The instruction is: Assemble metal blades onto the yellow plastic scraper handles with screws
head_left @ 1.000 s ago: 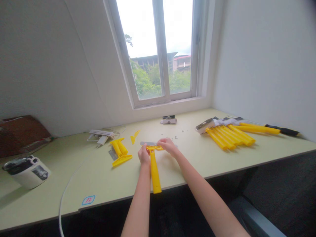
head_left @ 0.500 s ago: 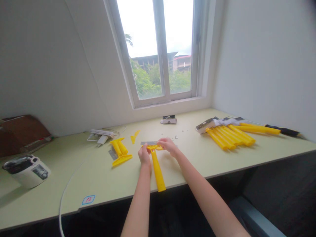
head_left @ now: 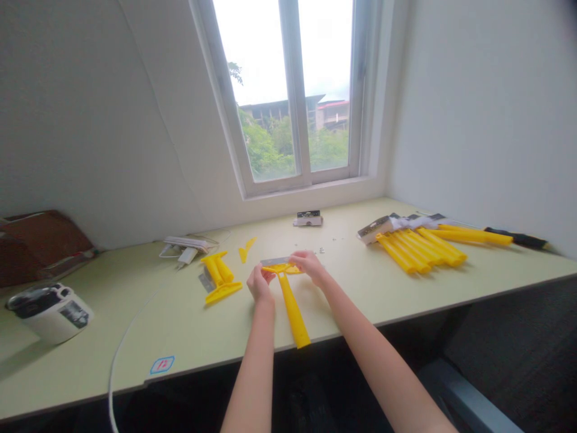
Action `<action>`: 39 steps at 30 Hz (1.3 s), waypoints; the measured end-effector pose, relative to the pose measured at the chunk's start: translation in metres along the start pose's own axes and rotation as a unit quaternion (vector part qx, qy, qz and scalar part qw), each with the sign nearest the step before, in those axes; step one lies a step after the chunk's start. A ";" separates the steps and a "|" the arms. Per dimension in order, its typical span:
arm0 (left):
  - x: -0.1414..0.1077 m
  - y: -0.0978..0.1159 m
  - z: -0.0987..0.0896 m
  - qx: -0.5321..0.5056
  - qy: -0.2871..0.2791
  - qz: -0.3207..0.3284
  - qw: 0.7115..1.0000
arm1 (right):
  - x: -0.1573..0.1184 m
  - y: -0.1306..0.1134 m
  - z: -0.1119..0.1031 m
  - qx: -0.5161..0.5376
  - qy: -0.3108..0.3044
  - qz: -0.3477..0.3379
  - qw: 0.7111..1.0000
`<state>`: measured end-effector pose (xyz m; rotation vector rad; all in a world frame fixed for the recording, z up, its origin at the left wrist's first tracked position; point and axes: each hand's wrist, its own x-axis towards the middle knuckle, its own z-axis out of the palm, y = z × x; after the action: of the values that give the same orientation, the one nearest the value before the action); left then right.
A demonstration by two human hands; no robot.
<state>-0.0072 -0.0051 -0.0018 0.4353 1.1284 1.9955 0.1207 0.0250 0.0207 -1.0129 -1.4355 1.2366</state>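
We see the left hand [head_left: 260, 284] and right hand [head_left: 309, 266] clasping a yellow plastic scraper [head_left: 294, 313] at centre, apparently at its steel blade [head_left: 273, 262]; a slip could cut skin.

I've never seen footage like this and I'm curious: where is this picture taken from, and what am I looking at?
No machine here: the camera is worn on a person's head and looks forward and down, so those are their own bare arms. Their left hand and right hand hold the top of a yellow plastic scraper, its handle pointing toward them, beside a metal blade. On the pale green desk lie another yellow scraper to the left and a row of yellow handles to the right, below a window.
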 end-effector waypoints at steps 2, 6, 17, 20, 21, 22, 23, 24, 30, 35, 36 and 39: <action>0.000 0.000 0.000 0.009 0.006 0.003 1.000 | 0.000 0.000 0.000 0.000 0.002 -0.004 1.000; 0.000 0.000 0.000 0.026 0.006 0.013 1.000 | 0.001 0.000 0.000 -0.012 0.014 -0.004 1.000; -0.003 0.003 0.000 0.036 -0.036 -0.036 0.998 | 0.008 0.009 -0.002 -0.021 0.047 -0.021 0.998; -0.004 0.003 0.000 0.028 -0.041 -0.041 0.998 | 0.008 0.009 -0.003 -0.024 0.046 -0.019 0.998; -0.004 0.003 0.000 0.025 -0.042 -0.044 0.998 | 0.008 0.009 -0.003 -0.024 0.045 -0.017 0.999; -0.004 0.003 0.000 0.023 -0.043 -0.047 0.998 | 0.008 0.009 -0.003 -0.022 0.045 -0.016 0.999; -0.004 0.003 0.000 0.024 -0.044 -0.047 0.998 | 0.008 0.008 -0.003 -0.021 0.045 -0.015 0.999; -0.004 0.003 0.000 0.028 -0.043 -0.046 0.998 | 0.007 0.008 -0.003 -0.020 0.045 -0.016 0.999; -0.002 0.000 0.000 0.074 -0.035 -0.004 0.997 | 0.005 0.006 -0.003 -0.011 0.042 -0.010 0.999; 0.002 -0.003 -0.003 0.112 -0.013 0.040 0.993 | 0.006 0.007 -0.001 0.029 0.009 0.029 0.999; 0.002 -0.003 -0.003 0.114 -0.007 0.043 0.992 | 0.007 0.007 -0.001 0.034 0.002 0.037 0.999; 0.004 -0.002 -0.003 0.116 0.021 0.044 0.992 | 0.010 0.009 -0.001 0.029 0.011 0.054 0.998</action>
<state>-0.0104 -0.0029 -0.0053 0.5722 1.3961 1.9643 0.1200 0.0360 0.0137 -1.0729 -1.3354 1.3323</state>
